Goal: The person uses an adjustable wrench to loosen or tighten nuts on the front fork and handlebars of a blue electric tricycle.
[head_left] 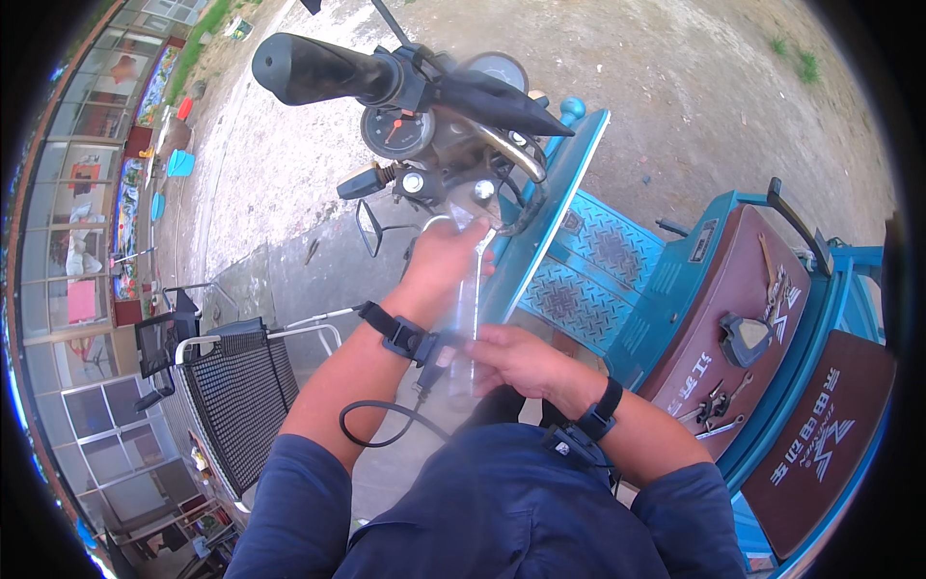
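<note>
A long strip of clear plastic, perhaps a bag or wrapper [467,318], stretches between my two hands in front of the handlebar. My left hand [444,256] grips it near its far end, close to the chrome bar and below the gauges. Nearer to me, my right hand [516,359] pinches its edge between thumb and fingers. The plastic is see-through and partly blurred, so I cannot tell whether anything lies inside. Just beyond are the round speedometer [397,131] and a black handlebar grip [323,72] of a teal three-wheeler.
The brown seat [714,299] carries an adjustable wrench [770,262], a black-framed mirror-like piece [748,338] and several small metal parts and spanners [717,405]. Teal tread-plate flooring [579,280] lies ahead of it. A black mesh chair [246,386] stands to my left.
</note>
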Action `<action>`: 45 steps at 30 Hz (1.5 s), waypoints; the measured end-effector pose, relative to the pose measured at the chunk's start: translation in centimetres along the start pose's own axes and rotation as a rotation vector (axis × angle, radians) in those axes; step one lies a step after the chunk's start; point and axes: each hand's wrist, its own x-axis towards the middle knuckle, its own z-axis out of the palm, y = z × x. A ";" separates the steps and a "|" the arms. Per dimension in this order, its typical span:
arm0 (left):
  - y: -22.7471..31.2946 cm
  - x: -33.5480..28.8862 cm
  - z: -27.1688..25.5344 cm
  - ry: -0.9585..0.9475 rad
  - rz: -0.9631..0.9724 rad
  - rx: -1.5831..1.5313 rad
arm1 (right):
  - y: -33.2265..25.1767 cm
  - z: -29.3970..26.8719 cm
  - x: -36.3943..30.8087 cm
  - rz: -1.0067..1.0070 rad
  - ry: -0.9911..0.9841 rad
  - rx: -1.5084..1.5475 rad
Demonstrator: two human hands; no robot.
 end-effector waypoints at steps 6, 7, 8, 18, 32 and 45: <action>0.3 0.3 -0.5 -0.052 0.003 0.015 | -0.4 -0.3 -0.7 0.022 -0.047 0.020; 0.2 0.4 -0.5 -0.059 0.002 -0.002 | -0.4 -0.4 -0.7 0.022 -0.047 0.020; 0.2 0.6 -0.5 -0.065 0.001 -0.019 | -0.3 -0.5 -0.8 0.026 -0.045 0.011; 1.4 -0.4 -0.5 -0.085 -0.022 0.066 | -1.0 -0.6 -1.1 0.030 -0.085 0.028; 1.9 0.2 0.4 -0.058 0.019 0.063 | -2.5 -0.3 -1.7 -0.016 -0.104 0.120; 0.4 0.0 2.4 0.070 0.072 0.013 | -2.0 1.8 -4.2 -0.105 0.056 0.060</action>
